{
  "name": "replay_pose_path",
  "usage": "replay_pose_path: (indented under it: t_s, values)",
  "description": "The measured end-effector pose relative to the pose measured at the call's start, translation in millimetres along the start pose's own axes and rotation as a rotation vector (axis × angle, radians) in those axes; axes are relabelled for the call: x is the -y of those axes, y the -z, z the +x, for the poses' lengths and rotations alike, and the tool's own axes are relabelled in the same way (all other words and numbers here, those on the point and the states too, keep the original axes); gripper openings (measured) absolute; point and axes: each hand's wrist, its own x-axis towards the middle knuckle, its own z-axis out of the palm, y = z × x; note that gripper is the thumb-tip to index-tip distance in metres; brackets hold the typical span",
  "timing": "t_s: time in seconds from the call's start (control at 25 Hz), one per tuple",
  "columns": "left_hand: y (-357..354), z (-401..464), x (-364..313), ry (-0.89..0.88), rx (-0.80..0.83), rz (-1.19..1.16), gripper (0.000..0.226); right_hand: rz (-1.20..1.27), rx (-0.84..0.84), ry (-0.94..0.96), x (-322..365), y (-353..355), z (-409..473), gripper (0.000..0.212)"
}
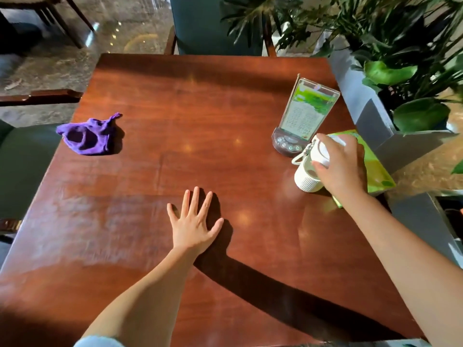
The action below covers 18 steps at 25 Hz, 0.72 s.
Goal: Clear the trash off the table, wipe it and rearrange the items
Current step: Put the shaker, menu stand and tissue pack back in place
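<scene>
We work at a reddish wooden table (175, 116), and most of its top lies bare. Along its right edge runs a grey planter (370, 113) full of green leaves (390, 71), close against the things we handle there. A dark green chair (215, 23) stands at the far edge, and another seat (22, 161) shows at the left.

On the right side of the table stands one clear menu stand (309, 111), tilted back on a dark base with four small buttons. Just beside it, nearer to us, lies one green packet (375, 171), flat against the table's right edge and partly under our arm.

Our right hand (343, 169) is clenched around one white cup (309, 176) with a ribbed base and a loop strap at its lid. The cup tilts toward the menu stand, its base on or just above the wood; we cannot tell which. It sits between the stand's base and the packet, nearly touching both.

Our left hand (194, 221) is released, holding nothing, its five fingers spread and the palm flat on the wood near the middle of the table, well apart from the cup.

One purple cloth (87, 136) lies crumpled near the left edge, far from both hands. A paler, smeared band crosses the near left part of the tabletop.
</scene>
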Motion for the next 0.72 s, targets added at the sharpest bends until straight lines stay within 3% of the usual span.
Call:
replay_pose_path:
  t_s: [0.2,0.36,0.72]
  values:
    - [1,-1,1,0.005,-0.002,-0.037,0.075,0.14,-0.026,0.139,35,-12,-4,0.063]
    - [4,0,1,0.003,0.019,-0.047,0.074,0.26,-0.034,0.268,101,-15,4,0.06]
    - [6,1,3,-0.01,-0.013,-0.133,0.073,0.346,0.185,0.535,245,-77,44,0.051]
